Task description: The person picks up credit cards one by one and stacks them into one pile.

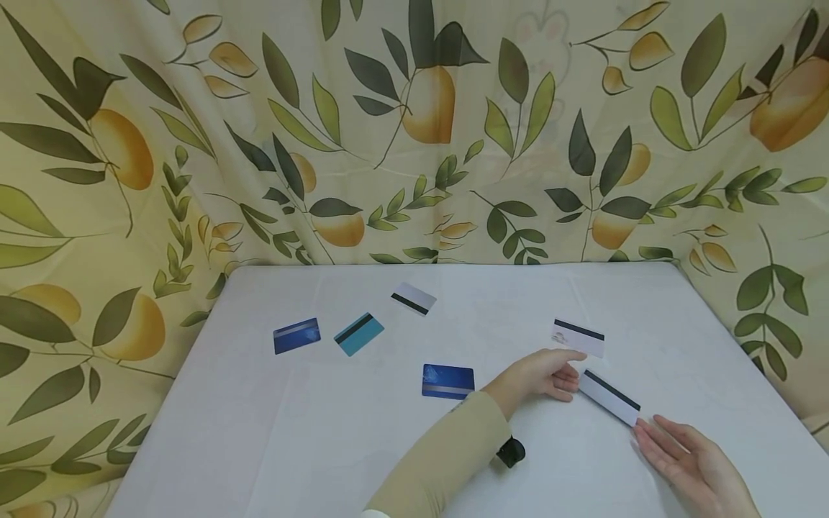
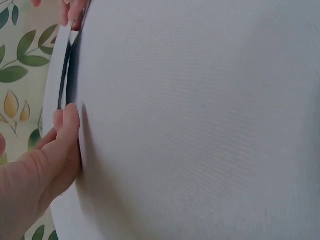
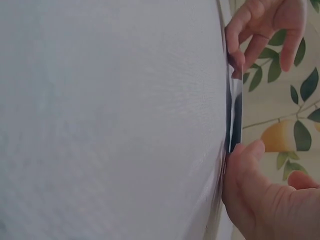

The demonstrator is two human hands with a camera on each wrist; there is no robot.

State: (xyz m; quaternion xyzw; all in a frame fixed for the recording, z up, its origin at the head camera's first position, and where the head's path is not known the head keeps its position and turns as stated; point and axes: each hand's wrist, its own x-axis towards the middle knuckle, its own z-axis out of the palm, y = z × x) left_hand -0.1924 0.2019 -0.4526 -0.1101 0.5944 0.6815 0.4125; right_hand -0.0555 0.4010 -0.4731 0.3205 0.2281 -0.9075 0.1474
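1. Pinching one end of the white card (image 1: pixel 607 400), the left hand (image 1: pixel 544 374) has bent fingers clamped on it.
2. The right hand (image 1: pixel 699 460) grips the other end, so the card spans both hands over the right part of the desk (image 1: pixel 311 446).
3. A second white card (image 1: pixel 581 342) lies just beyond the left hand.
4. By the left sleeve (image 1: pixel 447 460) are a blue card (image 1: pixel 447 375) and a black thing (image 1: pixel 513 452), too dark to identify.
5. Farther left lie a pale card (image 1: pixel 417 295), a teal card (image 1: pixel 365 342) and another blue card (image 1: pixel 296 336).
6. A leaf-print curtain (image 1: pixel 376 180) hangs behind.
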